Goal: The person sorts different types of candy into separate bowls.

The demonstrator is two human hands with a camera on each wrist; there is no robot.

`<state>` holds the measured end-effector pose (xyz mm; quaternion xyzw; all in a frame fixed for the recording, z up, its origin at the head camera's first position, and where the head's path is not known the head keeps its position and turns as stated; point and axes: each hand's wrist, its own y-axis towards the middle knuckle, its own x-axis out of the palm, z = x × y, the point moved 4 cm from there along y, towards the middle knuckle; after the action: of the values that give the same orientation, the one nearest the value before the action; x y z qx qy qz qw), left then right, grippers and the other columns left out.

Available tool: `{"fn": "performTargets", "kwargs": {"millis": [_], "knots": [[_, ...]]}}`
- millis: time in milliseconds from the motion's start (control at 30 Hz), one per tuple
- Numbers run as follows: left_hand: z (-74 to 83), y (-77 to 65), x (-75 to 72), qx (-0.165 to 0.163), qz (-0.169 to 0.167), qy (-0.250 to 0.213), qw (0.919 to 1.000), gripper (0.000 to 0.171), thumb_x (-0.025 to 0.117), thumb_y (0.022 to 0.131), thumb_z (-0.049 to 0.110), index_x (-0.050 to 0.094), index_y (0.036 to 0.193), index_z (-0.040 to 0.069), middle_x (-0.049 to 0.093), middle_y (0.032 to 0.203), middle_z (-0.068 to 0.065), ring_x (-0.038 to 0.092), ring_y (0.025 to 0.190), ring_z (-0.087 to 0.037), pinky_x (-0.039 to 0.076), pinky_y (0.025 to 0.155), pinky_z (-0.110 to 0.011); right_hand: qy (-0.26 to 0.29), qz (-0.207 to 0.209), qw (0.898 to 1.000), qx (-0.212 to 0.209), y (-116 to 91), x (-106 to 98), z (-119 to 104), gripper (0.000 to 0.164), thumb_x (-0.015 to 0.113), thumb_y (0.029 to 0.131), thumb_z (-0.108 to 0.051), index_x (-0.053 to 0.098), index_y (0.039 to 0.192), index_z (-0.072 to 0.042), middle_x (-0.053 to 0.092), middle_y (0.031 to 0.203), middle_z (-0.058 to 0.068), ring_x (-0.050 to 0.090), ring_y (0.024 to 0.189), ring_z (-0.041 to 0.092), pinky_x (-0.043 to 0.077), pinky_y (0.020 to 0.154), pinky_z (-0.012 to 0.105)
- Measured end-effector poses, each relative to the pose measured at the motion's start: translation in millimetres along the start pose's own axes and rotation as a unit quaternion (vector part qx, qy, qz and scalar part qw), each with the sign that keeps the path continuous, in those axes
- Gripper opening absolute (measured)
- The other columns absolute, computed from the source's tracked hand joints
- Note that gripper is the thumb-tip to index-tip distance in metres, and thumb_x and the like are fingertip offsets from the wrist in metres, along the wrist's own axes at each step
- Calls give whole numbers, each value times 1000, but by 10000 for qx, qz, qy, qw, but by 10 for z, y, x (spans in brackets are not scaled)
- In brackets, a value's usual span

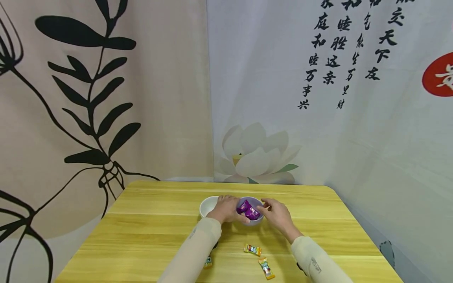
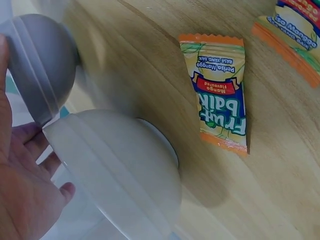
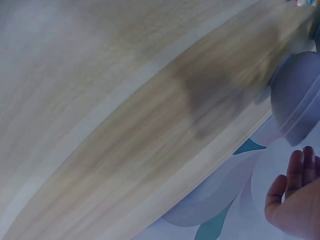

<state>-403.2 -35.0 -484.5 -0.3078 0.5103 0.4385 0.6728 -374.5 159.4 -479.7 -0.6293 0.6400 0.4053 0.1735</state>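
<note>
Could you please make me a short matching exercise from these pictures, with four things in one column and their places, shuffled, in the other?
Column one
1. White bowl
2. Purple-wrapped sweets
3. Yellow-and-orange packets
4. Right hand

Column two (places as seen in the head view)
A. On the table, nearer the person than both bowls
B. At the right side of the lavender bowl
C. To the left of the lavender bowl
D. Inside the lavender bowl

Right pairs: 1-C, 2-D, 3-A, 4-B.
</note>
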Motion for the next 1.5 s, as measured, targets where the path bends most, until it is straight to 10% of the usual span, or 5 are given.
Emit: {"fn": "performTargets", "kwargs": {"millis": [867, 1500], "knots": [[71, -99, -150, -114, -444, 90, 9989, 93, 73, 77, 66, 48, 147, 10, 51, 145, -9, 40, 137, -30, 24, 115, -51, 8, -75, 10000, -59, -19, 34, 21, 47, 72, 92, -33, 65, 128, -3, 66, 103, 8, 63, 94, 29, 53, 80, 44], [-456, -372, -321, -329, 76, -269, 9991, 96, 76, 77, 62, 47, 145, 2, 47, 147, -16, 39, 137, -36, 27, 112, -55, -144, -72, 9999, -9, -79, -5, 77, 49, 73, 91, -35, 66, 127, -3, 67, 103, 7, 63, 91, 24, 52, 80, 42]]}}
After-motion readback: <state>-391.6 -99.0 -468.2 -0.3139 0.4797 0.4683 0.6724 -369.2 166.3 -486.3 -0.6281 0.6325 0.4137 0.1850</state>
